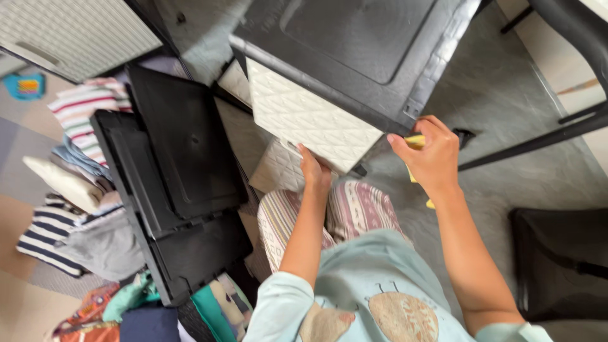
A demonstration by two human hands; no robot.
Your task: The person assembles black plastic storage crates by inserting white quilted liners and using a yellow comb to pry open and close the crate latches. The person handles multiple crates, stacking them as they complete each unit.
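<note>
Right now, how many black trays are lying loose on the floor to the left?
2: one black tray lies on top, nearer the white quilted panel; a second black tray sits beneath it, jutting toward the folded clothes. More may be hidden underneath.
</note>
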